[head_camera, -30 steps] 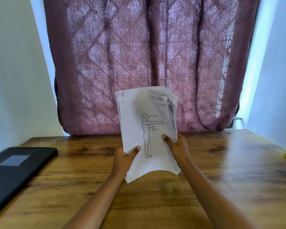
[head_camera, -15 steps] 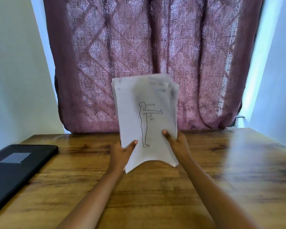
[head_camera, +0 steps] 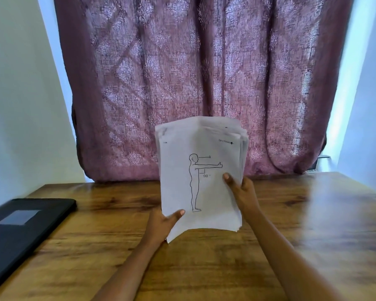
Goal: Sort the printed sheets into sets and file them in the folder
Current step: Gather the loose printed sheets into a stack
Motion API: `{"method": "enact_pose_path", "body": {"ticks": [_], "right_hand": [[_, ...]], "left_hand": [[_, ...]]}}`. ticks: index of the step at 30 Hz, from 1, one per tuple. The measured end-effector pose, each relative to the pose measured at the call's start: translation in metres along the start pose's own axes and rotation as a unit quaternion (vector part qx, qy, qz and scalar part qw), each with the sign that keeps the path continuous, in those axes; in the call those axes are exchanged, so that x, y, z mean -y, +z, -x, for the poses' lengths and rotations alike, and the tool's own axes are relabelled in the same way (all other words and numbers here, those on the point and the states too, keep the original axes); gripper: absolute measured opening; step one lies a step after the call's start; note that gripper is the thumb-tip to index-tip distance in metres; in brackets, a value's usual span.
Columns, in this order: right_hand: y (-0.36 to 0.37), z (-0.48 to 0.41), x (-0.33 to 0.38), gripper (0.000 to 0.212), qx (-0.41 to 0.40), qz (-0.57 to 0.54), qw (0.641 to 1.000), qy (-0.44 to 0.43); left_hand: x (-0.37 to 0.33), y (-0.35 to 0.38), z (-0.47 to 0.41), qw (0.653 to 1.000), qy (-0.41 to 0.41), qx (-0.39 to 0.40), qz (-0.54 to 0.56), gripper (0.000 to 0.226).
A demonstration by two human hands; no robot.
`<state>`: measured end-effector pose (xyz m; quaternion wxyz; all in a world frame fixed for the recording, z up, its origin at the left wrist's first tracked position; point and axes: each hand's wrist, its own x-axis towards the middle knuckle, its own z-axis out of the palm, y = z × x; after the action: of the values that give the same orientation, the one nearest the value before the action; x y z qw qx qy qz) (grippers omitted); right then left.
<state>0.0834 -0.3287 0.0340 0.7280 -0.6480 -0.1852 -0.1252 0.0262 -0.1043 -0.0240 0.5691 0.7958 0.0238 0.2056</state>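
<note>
Now left hand [head_camera: 161,224] and right hand [head_camera: 243,192], both pinching the stack [head_camera: 204,153], are lowering it again, probably squaring sheets before sorting.

Your stack of sheets [head_camera: 178,170] is white, and its top page carries a thin black outline of a standing figure with a small black "90" beside it. The curtain [head_camera: 182,72] is dusty maroon, woven with a paler pink lattice of diamonds and flower-like motifs. The table [head_camera: 204,268] is warm honey-brown wood with darker grain streaks. The folder [head_camera: 41,227] is black with a grey rectangle on its cover. The walls [head_camera: 20,105] are pale bluish white.
</note>
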Motion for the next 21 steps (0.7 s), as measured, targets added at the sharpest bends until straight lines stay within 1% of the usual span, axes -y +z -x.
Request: {"method": "enact_pose_path", "body": {"ticks": [2,3,5,6,7,8,9,10,11,12,13,15,16,17,18,19,21], "right_hand": [[-0.002,-0.004,0.003,0.08,0.006,-0.013,1.0,-0.014],[-0.004,-0.004,0.004,0.082,0.009,-0.017,1.0,-0.017],[-0.009,-0.006,0.002,0.085,0.012,-0.016,1.0,-0.013],[-0.011,-0.007,0.0,0.086,0.015,-0.016,1.0,-0.012],[-0.013,-0.007,0.0,0.087,0.018,-0.018,1.0,-0.011],[-0.015,-0.008,-0.002,0.088,0.021,-0.014,1.0,-0.012],[-0.016,-0.008,-0.002,0.088,0.025,-0.01,1.0,-0.013],[-0.017,-0.008,-0.004,0.087,0.029,-0.009,0.999,-0.014],[-0.017,-0.007,-0.004,0.085,0.031,-0.011,0.999,-0.015],[-0.017,-0.007,-0.006,0.082,0.032,-0.014,0.999,-0.014],[-0.017,-0.005,-0.007,0.078,0.032,-0.015,0.999,-0.013],[-0.018,-0.002,-0.007,0.065,0.034,-0.033,0.999,-0.008],[-0.019,-0.001,-0.007,0.057,0.036,-0.045,0.998,-0.006],[-0.019,0.001,-0.007,0.056,0.04,-0.051,0.998,-0.004],[-0.019,0.001,-0.007,0.062,0.041,-0.049,0.998,-0.002],[-0.019,0.002,-0.007,0.071,0.046,-0.045,0.998,0.001],[-0.018,0.002,-0.004,0.081,0.056,-0.041,0.998,0.002]], "left_hand": [[-0.003,-0.002,0.003,1.0,0.002,0.013,0.008,0.024],[-0.006,-0.005,0.004,0.999,-0.002,0.015,0.028,0.033],[-0.019,-0.011,0.006,0.994,-0.01,-0.004,0.107,0.067],[-0.032,-0.015,0.007,0.99,0.031,-0.039,0.135,0.075],[-0.051,-0.021,0.007,0.982,0.11,-0.087,0.127,0.075],[-0.075,-0.028,0.006,0.965,0.2,-0.137,0.097,0.071],[-0.103,-0.036,0.003,0.934,0.301,-0.189,0.038,0.069],[-0.134,-0.044,-0.002,0.889,0.396,-0.228,-0.034,0.066],[-0.165,-0.05,-0.007,0.845,0.46,-0.25,-0.111,0.065],[-0.192,-0.054,-0.011,0.81,0.49,-0.253,-0.199,0.065],[-0.212,-0.056,-0.015,0.789,0.484,-0.239,-0.292,0.068],[-0.229,-0.056,-0.024,0.767,0.402,-0.159,-0.475,0.081],[-0.228,-0.056,-0.025,0.752,0.354,-0.111,-0.544,0.091],[-0.222,-0.057,-0.026,0.738,0.322,-0.069,-0.589,0.103],[-0.216,-0.059,-0.026,0.729,0.308,-0.042,-0.61,0.111],[-0.212,-0.062,-0.025,0.73,0.304,-0.036,-0.612,0.113],[-0.212,-0.068,-0.025,0.75,0.319,-0.074,-0.574,0.105]]}}
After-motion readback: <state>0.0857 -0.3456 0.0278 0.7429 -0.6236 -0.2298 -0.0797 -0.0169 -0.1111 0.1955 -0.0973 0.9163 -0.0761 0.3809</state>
